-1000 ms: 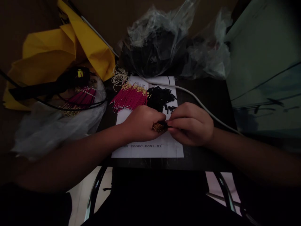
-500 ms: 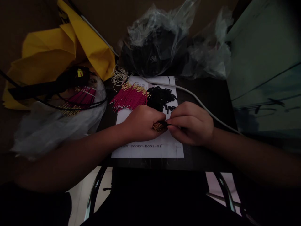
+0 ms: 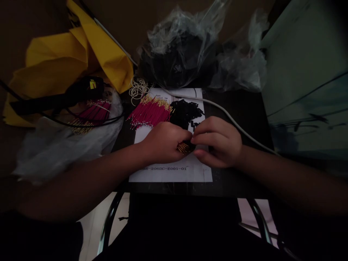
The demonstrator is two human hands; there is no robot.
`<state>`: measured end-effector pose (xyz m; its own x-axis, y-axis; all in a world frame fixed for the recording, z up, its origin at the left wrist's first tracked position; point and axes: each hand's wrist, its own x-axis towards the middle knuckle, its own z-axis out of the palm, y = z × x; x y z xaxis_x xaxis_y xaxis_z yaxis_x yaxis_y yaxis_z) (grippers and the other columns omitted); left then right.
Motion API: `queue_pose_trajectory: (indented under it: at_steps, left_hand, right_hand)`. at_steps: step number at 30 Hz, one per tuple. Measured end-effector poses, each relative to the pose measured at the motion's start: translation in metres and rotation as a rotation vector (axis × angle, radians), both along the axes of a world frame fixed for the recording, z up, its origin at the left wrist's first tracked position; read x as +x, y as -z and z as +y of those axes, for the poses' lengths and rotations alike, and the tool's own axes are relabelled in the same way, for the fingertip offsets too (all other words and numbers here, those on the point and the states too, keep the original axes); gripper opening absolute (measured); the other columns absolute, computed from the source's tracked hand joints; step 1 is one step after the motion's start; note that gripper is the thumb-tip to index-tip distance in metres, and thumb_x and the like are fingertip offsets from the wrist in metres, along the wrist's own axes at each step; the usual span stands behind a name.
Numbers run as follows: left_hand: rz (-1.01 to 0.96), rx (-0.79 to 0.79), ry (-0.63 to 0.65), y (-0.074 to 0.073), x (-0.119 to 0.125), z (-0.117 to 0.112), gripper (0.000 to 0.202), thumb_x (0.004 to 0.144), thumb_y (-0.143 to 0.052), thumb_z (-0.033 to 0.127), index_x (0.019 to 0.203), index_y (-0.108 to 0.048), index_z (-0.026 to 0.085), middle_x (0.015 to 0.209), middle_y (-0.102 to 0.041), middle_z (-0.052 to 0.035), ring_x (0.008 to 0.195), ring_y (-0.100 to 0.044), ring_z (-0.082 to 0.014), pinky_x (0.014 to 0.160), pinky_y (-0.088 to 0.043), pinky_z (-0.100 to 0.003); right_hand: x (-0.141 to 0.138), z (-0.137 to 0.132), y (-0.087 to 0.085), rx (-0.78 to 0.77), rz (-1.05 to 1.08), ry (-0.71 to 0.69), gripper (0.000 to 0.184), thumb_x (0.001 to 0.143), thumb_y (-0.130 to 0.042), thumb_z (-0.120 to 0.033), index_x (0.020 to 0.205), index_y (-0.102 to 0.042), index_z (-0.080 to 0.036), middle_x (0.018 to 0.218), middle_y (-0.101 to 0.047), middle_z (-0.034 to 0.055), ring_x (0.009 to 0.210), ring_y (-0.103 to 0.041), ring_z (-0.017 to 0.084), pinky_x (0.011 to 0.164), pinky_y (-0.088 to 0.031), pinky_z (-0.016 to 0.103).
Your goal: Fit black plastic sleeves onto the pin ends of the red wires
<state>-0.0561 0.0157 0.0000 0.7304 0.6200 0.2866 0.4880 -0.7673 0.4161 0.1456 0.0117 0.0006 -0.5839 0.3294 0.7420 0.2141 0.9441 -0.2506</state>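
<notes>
My left hand (image 3: pixel 167 141) is closed around a bundle of wires with gold-coloured terminals (image 3: pixel 184 146), whose ends poke out between thumb and fingers. Most of that bundle is hidden inside the fist. Beside it, my right hand (image 3: pixel 220 141) has its fingertips close to the left thumb, with a gap between thumb and forefinger and nothing visible in it. Just beyond the hands lies a pile of black short tube pieces (image 3: pixel 185 112). To its left is a spread of magenta wires (image 3: pixel 149 110) with gold terminals at the far end and bare silvery tips nearer me.
A printed white sheet (image 3: pixel 168 175) lies under the hands on the dark table (image 3: pixel 239 185). Rubber bands (image 3: pixel 139 88) and a white cable (image 3: pixel 225 112) lie behind. Clear plastic bags (image 3: pixel 185 47) stand at the back. At left are yellow cloth (image 3: pixel 57 54) and bagged wires (image 3: pixel 95 110).
My right hand has shifted slightly left, and its thumb and forefinger have parted from their pinch at the bundle. My left hand keeps its grip in nearly the same place.
</notes>
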Motion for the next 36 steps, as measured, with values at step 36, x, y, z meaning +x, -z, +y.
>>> queue_pose_trajectory:
  at_steps: [36]
  left_hand:
    - [-0.178, 0.143, -0.132, -0.008, -0.004, 0.007, 0.038, 0.088, -0.052, 0.027, 0.053, -0.042, 0.016, 0.047, -0.039, 0.0048, 0.045, -0.036, -0.0062, 0.047, -0.026, -0.024]
  right_hand:
    - [0.0, 0.013, 0.013, -0.177, -0.413, 0.149, 0.04, 0.074, -0.067, -0.037, 0.108, -0.059, -0.019, 0.153, -0.035, 0.015, 0.142, -0.029, 0.038, 0.116, -0.016, 0.064]
